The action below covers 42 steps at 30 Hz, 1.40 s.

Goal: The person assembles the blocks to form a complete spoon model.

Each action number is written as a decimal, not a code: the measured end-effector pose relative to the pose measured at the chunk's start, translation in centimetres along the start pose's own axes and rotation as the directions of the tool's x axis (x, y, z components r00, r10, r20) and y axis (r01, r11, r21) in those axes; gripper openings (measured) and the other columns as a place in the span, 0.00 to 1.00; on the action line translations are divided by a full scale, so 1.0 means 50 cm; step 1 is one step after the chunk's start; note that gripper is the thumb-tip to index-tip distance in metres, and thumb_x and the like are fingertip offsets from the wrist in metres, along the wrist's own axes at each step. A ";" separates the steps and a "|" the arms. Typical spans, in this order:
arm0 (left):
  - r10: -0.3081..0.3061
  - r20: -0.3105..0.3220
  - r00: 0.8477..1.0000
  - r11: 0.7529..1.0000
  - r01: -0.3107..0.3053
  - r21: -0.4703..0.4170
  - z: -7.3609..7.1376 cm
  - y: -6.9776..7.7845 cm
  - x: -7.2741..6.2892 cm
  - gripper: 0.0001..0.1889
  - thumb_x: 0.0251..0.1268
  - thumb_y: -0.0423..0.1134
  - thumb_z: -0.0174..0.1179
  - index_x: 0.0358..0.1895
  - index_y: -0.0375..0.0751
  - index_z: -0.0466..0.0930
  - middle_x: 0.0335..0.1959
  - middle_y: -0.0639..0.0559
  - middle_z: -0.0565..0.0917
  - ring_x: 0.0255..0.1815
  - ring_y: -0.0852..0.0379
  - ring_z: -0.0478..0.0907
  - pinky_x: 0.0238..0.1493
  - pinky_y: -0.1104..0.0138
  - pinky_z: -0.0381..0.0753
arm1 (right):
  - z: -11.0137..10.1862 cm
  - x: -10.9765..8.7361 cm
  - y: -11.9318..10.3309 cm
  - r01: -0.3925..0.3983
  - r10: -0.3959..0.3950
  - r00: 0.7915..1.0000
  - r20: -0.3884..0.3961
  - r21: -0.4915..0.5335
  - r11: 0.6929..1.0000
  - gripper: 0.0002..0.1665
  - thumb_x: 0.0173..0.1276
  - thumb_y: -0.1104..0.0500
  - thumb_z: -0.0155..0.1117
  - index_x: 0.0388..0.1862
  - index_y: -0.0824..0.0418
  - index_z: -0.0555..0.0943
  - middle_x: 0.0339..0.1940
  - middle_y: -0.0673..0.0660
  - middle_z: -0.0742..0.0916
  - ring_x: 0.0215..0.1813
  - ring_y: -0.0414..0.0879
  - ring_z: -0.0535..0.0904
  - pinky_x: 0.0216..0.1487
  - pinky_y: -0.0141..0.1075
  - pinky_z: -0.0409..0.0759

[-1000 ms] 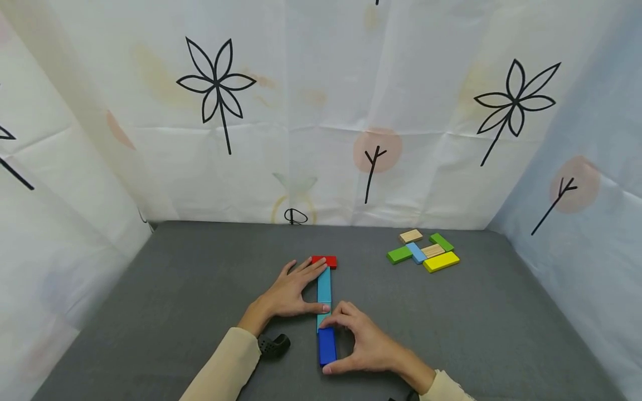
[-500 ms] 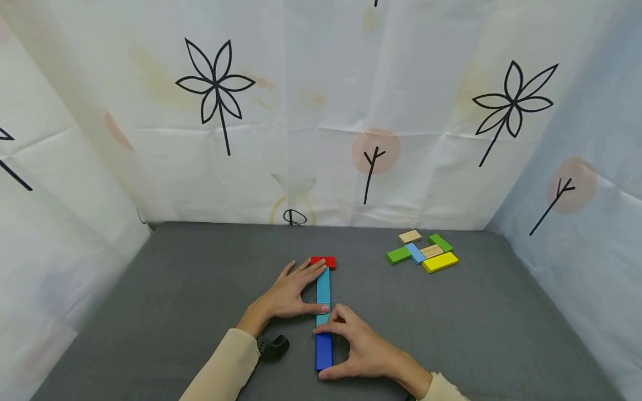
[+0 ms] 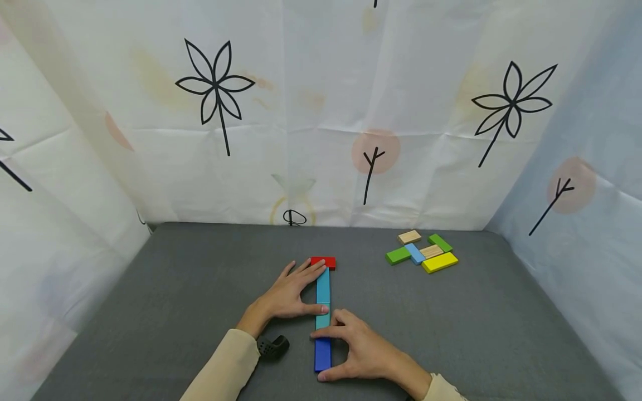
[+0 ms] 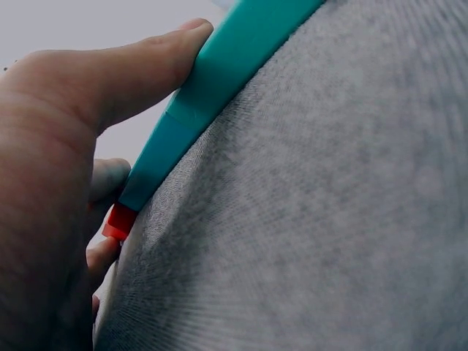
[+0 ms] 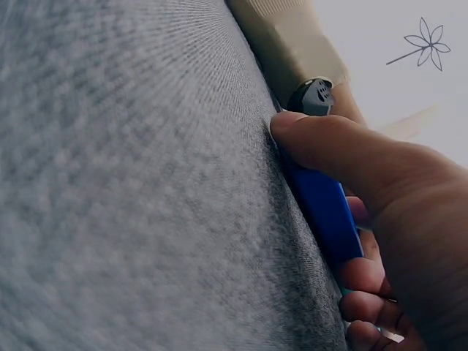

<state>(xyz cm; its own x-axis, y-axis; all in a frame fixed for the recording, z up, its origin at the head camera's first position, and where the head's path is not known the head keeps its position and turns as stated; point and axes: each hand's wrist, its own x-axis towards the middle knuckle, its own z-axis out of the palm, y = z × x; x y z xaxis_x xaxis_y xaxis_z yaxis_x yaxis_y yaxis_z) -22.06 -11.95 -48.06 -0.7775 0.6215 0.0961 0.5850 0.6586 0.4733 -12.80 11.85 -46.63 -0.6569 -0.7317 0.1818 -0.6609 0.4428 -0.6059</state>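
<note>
**Dark blue block (image 3: 322, 355) pinched end to end in my right hand (image 3: 358, 348)**

The dark blue block lies flat on the desk (image 3: 426, 323) at the near end of a row, just left of my right palm. Its long axis runs away from me, in line with the nearer turquoise block (image 3: 322, 322) and the farther turquoise block (image 3: 323, 287). I pinch it lengthwise: my thumb is at its near end, my index finger across its far end. My right hand is the nearer one to it; my left hand (image 3: 288, 292) lies beyond, to the left of the row, with fingers spread and thumb resting on the nearer turquoise block. The red block (image 3: 330, 263) sits crosswise at the row's far end, under the reach of my left fingertips.

My index finger hides the join between blue and turquoise, so I can't tell whether the ends touch. My left fingers cover part of the red block. From the left wrist, the turquoise run is cut off at the top edge; from the right wrist, only a turquoise sliver shows between my fingers. The group of other blocks (image 3: 399, 255) lies well apart, far to the right.
</note>
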 end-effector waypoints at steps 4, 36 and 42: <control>0.003 -0.001 1.000 1.000 -0.003 -0.003 0.000 0.000 -0.001 0.52 0.60 0.72 0.60 0.82 0.49 0.53 0.82 0.57 0.53 0.83 0.49 0.44 0.79 0.43 0.34 | 0.000 0.000 -0.005 -0.017 0.017 1.000 0.010 -0.004 1.000 0.37 0.57 0.32 0.76 0.64 0.40 0.82 0.41 0.42 0.72 0.44 0.34 0.68 0.42 0.27 0.68; 0.016 -0.012 1.000 0.999 -0.016 0.039 -0.003 0.007 -0.007 0.54 0.60 0.73 0.59 0.83 0.50 0.50 0.84 0.56 0.49 0.83 0.48 0.43 0.78 0.41 0.35 | -0.025 0.003 -0.005 -0.078 0.076 0.997 0.022 0.155 0.985 0.33 0.56 0.36 0.79 0.61 0.40 0.84 0.38 0.45 0.77 0.40 0.38 0.73 0.37 0.29 0.71; 0.012 0.033 0.999 0.999 -0.014 0.046 -0.008 0.018 -0.011 0.62 0.50 0.77 0.63 0.84 0.49 0.47 0.84 0.54 0.44 0.83 0.44 0.41 0.77 0.38 0.34 | -0.050 0.002 0.018 0.005 0.024 0.989 -0.148 0.193 0.981 0.15 0.65 0.47 0.76 0.47 0.50 0.87 0.33 0.48 0.81 0.35 0.40 0.77 0.34 0.32 0.77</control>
<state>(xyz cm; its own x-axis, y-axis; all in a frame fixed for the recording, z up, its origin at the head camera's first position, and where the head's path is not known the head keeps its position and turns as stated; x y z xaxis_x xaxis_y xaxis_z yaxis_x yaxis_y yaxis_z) -21.20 -11.88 -47.35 -0.7621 0.6433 0.0732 0.6057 0.6686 0.4314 -14.36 13.45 -45.20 -0.7192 -0.6363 0.2792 -0.5814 0.3309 -0.7433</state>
